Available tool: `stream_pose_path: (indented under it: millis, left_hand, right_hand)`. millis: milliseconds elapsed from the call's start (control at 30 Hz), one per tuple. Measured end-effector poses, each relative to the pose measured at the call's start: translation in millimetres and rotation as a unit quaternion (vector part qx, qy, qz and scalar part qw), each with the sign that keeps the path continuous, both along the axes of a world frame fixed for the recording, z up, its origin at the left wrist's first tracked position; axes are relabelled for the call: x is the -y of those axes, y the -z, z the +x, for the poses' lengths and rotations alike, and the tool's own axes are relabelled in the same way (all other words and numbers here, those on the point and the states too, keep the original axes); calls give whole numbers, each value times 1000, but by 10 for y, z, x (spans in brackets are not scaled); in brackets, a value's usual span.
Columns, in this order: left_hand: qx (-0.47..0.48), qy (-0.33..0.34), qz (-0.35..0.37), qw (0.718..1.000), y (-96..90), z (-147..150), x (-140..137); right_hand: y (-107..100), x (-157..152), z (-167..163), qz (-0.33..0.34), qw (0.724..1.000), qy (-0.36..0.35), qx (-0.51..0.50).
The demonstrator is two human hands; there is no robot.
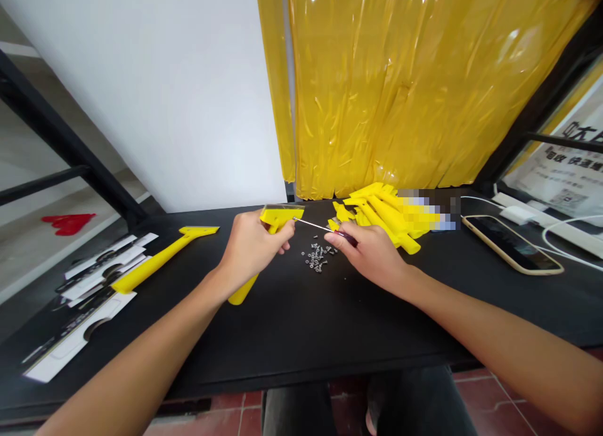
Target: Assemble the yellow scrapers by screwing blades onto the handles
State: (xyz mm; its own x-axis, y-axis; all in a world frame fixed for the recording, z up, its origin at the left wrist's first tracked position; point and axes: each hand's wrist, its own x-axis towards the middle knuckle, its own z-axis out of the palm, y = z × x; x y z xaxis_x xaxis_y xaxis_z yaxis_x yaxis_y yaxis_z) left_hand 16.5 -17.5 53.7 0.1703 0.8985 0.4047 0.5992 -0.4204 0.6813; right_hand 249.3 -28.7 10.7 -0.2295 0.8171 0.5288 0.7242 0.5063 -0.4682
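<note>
My left hand (pixel 252 247) grips a yellow plastic scraper (pixel 277 216) by its neck, the handle pointing down toward me and the blade head up. My right hand (pixel 370 250) holds a small screwdriver (pixel 313 224) with a dark handle; its thin metal shaft points left and the tip touches the scraper head. Between my hands a small heap of silver screws (pixel 318 257) lies on the black table (pixel 301 323).
A second yellow scraper (pixel 162 257) lies to the left beside several white packaging cards (pixel 89 298). A pile of yellow scraper handles (pixel 377 213) sits behind my right hand. A phone (pixel 511 242) and white power strip (pixel 541 216) lie at right. Yellow plastic sheeting (pixel 414 84) hangs behind.
</note>
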Motion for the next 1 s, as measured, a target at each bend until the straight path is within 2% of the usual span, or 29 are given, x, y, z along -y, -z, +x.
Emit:
stream_pose_path:
  millis: [67,133,200,367,500,600,767,867,1000]
  left_hand:
    - [-63,-11,65,996,14,4,6]
    - [-120,-7,139,983,41,13,3]
    - [-145,9,188,971,72,23,-7]
    - [-141,7,211,967,81,15,-26]
    - [-134,2,163,977,2,6,8]
    - [-125,2,136,983,-37,17,36]
    - [-121,-1,110,987,-34,28,39]
    - [-76,-7,29,997,-23,15,16]
    - [-1,7,-138,990,21,8,-62]
  right_hand:
    - [6,-10,-11,-61,997,-39,-29]
    - [17,-20,-26,-145,982,-88,-81]
    - [29,-26,-39,-190,968,-114,-114]
    - [16,-2,-41,-133,983,-63,-108]
    - [-15,2,-9,-95,989,-105,-38]
    - [0,-20,3,-101,990,-100,-7]
    - [52,-44,-4,-121,988,-62,-71]
    - [26,-47,20,-107,988,-61,-95]
    - [-25,-54,75,-64,996,-55,-4]
